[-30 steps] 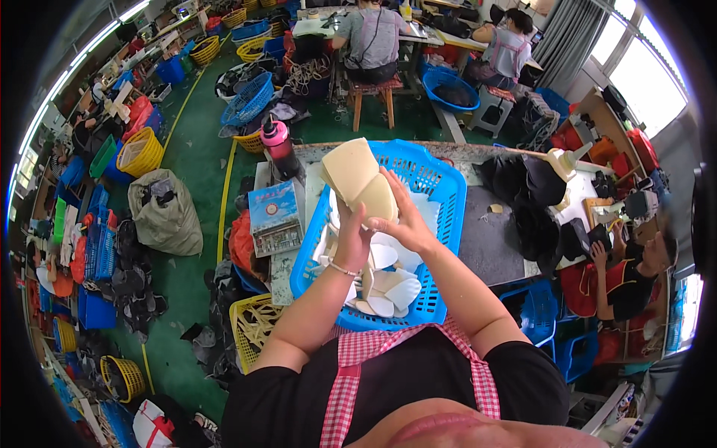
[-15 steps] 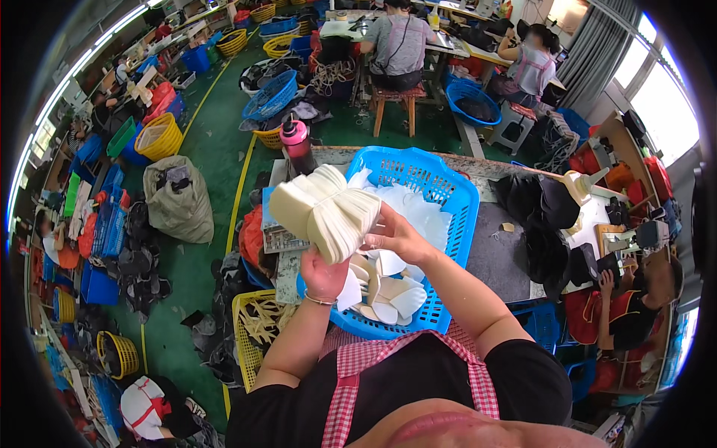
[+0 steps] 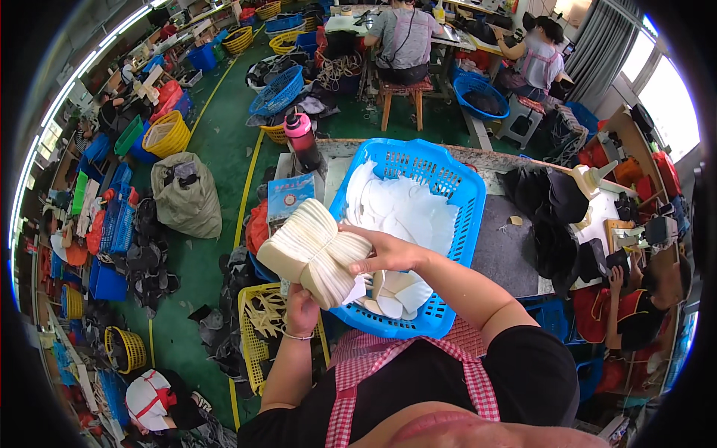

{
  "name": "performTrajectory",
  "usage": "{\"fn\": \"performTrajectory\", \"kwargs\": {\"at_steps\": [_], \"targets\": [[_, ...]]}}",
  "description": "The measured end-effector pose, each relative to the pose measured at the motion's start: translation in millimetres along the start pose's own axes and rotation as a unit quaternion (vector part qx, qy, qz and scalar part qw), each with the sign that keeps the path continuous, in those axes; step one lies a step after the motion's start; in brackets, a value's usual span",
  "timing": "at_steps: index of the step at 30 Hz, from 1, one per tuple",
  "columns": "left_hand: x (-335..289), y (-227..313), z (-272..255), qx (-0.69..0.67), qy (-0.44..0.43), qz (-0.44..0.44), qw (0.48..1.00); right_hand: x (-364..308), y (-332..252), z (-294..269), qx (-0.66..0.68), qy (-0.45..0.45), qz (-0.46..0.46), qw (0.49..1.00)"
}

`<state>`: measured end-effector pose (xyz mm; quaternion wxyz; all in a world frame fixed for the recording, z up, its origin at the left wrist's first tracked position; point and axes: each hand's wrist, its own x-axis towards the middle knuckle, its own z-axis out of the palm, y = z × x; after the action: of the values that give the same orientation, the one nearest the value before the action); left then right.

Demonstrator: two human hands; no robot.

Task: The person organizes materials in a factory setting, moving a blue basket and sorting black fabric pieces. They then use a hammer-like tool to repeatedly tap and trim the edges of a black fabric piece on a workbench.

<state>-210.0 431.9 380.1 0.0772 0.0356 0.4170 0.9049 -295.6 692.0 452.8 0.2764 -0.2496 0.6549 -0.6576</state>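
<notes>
A thick bundle of cream, flat curved pieces point(image 3: 310, 257), pinched at the middle as if tied, is held up between my hands over the left edge of a blue plastic basket point(image 3: 469, 246). My left hand point(image 3: 302, 308) grips it from below, its fingers partly hidden behind the bundle. On the right side of the bundle my right hand point(image 3: 385, 250) holds on, thumb in front. White scalloped pieces point(image 3: 407, 209) fill the far part of the basket. Loose white and cream pieces point(image 3: 392, 291) lie in its near part.
A pink-capped bottle point(image 3: 302, 142) and a blue box point(image 3: 291, 198) stand left of the basket. Below sits a yellow crate point(image 3: 254, 340) of cream strips. Black fabric pieces point(image 3: 549, 198) and a glue bottle point(image 3: 594, 178) lie to the right. Co-workers point(image 3: 403, 37) sit at other tables.
The bundle has come down and a little left, and it has turned in my hands. Both hands moved with it. The blue box and the white pieces now show more fully.
</notes>
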Motion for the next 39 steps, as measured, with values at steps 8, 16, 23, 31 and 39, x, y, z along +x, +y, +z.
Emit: {"fn": "performTrajectory", "kwargs": {"at_steps": [8,16,23,31,39], "targets": [[23.3,42.2,-9.9,0.051,0.077,0.063,0.994,24.5,-32.6,3.4,0.144,0.135,0.049,0.979],[0.5,56.0,-102.7,-0.017,0.224,0.064,0.972,54.0,-23.4,12.8,0.228,0.171,0.057,0.957],[-20.0,56.8,-137.2,-0.074,0.233,0.038,0.969,66.9,-1.3,32.2,0.207,0.12,0.094,0.966],[-21.9,67.5,-154.4,-0.039,0.353,0.017,0.935,62.4,13.6,60.5,0.211,0.05,0.189,0.958],[-28.2,66.8,-184.9,-0.055,0.39,0.001,0.919,79.6,4.9,55.3,0.233,0.081,0.172,0.954]]}}
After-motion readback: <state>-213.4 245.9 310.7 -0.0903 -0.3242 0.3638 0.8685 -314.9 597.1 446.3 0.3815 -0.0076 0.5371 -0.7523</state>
